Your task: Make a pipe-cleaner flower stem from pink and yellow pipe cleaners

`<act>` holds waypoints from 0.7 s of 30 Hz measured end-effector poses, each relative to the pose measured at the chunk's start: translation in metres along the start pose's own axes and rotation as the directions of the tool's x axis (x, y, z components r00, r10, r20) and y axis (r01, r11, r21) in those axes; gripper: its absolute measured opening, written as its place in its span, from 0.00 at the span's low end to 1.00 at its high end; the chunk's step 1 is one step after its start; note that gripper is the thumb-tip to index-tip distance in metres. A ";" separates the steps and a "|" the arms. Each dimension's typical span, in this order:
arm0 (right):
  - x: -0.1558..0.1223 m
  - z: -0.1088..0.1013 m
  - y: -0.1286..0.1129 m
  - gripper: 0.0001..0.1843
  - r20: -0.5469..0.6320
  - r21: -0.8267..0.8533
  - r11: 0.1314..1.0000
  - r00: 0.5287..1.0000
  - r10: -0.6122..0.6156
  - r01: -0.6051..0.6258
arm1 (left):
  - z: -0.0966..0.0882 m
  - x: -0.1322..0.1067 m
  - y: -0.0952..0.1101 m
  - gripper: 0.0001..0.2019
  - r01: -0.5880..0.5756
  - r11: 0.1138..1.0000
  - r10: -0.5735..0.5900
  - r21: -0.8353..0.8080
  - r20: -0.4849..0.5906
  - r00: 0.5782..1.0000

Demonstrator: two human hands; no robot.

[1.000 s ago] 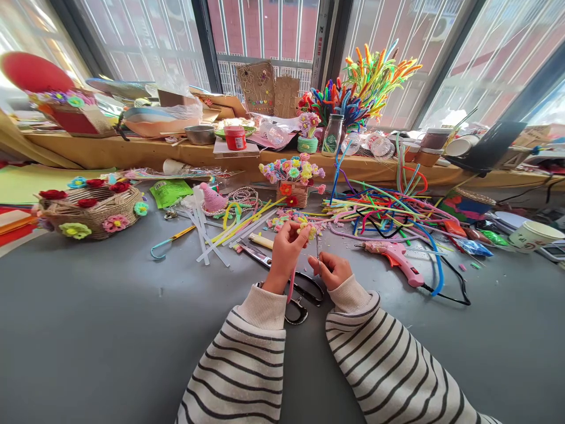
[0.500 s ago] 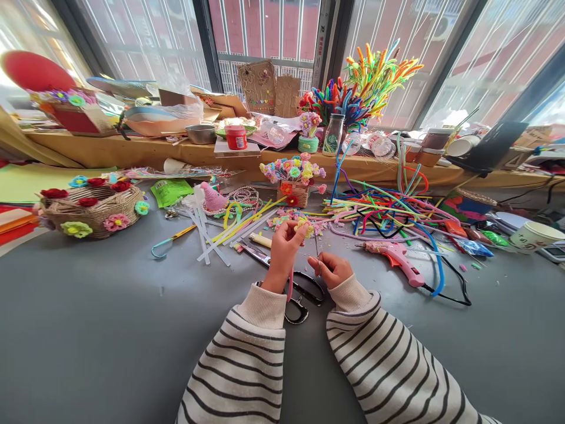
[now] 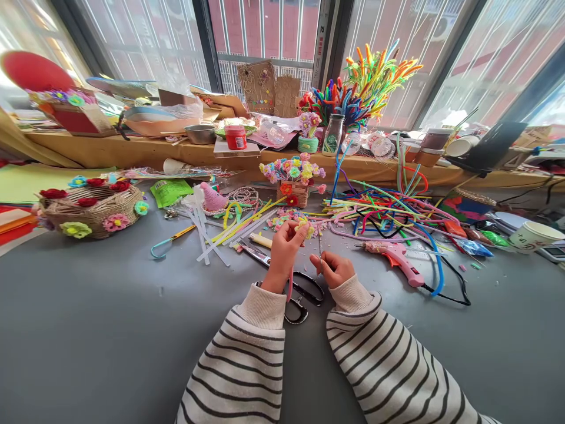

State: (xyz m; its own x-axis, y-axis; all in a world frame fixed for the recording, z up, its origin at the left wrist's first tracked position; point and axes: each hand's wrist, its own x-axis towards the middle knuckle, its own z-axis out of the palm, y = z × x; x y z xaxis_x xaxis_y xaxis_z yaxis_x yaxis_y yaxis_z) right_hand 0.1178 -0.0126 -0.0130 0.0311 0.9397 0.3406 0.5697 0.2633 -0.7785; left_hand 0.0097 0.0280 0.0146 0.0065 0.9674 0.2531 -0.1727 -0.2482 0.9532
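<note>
In the middle of the desk, my left hand (image 3: 285,256) pinches a small yellow flower (image 3: 305,228) between thumb and fingertips. A pink strip (image 3: 290,285) hangs below that hand, by the wrist. Just to the right, my right hand (image 3: 336,269) is closed on a thin wire-like stick (image 3: 320,240) that points up and stands a little apart from the flower. Its exact kind is too fine to make out. Under and behind the hands lie large black-handled scissors (image 3: 311,288), partly covered by my left hand.
A pink glue gun (image 3: 399,256) with its black cord lies to the right, before a heap of colored pipe cleaners (image 3: 388,206). Clear glue sticks (image 3: 205,235) and a hook tool (image 3: 172,241) are on the left. Behind stand a flower-filled small basket (image 3: 293,191) and a twine basket (image 3: 95,212).
My right hand has shifted slightly to the right with the thin stick, widening the gap to the flower. My left hand stays almost still with the flower.
</note>
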 end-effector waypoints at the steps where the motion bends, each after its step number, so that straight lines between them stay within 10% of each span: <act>1: 0.000 0.000 -0.001 0.22 0.011 -0.011 1.000 1.000 0.002 -0.001 | 0.000 0.000 0.000 0.10 0.004 1.000 -0.004 -0.001 0.001 1.000; 21: 0.007 0.001 0.006 0.22 -0.146 0.142 0.984 0.981 0.128 -0.107 | 0.002 0.000 -0.004 0.12 0.098 0.995 -0.095 -0.014 0.121 0.988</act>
State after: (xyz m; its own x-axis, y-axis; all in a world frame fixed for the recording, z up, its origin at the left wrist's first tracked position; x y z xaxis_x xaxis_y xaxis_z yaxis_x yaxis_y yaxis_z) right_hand 0.1208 -0.0039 -0.0155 0.2233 0.9237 0.3112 0.4402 0.1893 -0.8777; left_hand 0.0119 0.0291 0.0114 0.1424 0.9734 0.1793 -0.1854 -0.1517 0.9709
